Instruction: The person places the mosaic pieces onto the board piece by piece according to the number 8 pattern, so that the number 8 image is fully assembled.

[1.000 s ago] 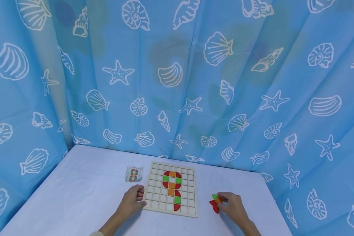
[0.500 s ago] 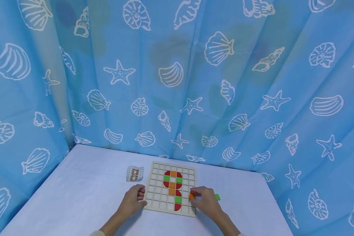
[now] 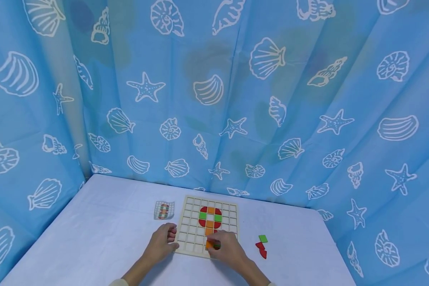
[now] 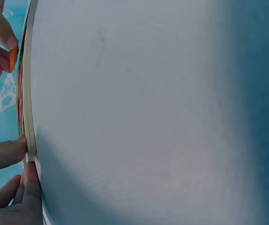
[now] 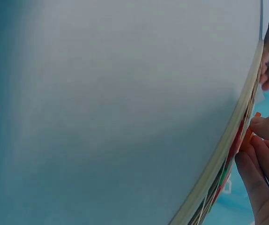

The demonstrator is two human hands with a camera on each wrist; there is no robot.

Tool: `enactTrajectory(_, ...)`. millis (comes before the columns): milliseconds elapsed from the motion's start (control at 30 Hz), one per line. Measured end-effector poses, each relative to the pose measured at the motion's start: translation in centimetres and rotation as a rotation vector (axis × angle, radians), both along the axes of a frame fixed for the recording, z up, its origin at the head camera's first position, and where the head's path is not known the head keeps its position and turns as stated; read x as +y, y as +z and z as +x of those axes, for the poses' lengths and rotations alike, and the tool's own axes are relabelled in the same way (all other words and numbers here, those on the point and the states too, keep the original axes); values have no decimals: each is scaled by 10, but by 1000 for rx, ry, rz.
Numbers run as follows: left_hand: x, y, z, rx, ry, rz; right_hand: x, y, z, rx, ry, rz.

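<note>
In the head view, a square wooden grid board [image 3: 191, 230] lies on the table, with red, green and orange tiles set in a looped pattern in its cells. My left hand [image 3: 159, 245] pinches the board's left edge near its front corner, thumb and fingers on either side as the left wrist view shows. Over the lower middle of the board, my right hand [image 3: 228, 248] holds an orange square tile [image 3: 208, 245] between thumb and fingers. That hand covers several lower tiles. In the right wrist view the orange tile [image 5: 248, 138] sits close above the board's surface.
Right of the board lie a loose green square tile [image 3: 263, 238] and two red curved tiles [image 3: 263, 253]. A small printed pattern card [image 3: 163, 210] is at the board's upper left. A blue shell-patterned curtain [image 3: 214, 119] surrounds the white table [image 3: 121, 214].
My right hand has carried the orange tile leftward from the loose pile to over the board's lower middle, uncovering the green and red tiles. The left hand has stayed at the board's edge.
</note>
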State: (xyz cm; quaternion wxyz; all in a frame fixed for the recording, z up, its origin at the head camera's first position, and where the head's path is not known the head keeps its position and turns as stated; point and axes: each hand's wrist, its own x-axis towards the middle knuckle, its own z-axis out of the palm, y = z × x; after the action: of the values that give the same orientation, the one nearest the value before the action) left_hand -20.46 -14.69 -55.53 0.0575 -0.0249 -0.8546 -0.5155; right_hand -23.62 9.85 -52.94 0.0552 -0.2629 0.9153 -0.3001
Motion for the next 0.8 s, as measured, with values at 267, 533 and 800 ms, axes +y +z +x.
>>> enactTrajectory(267, 0, 0, 0, 5, 1, -4, -4, 1, 3, 30, 51, 29)
enactTrajectory(533, 0, 0, 1, 5, 2, -2, -7, 2, 3, 70, 84, 76)
enactTrajectory(800, 0, 1, 1, 17, 3, -1, -7, 3, 2, 104, 115, 64)
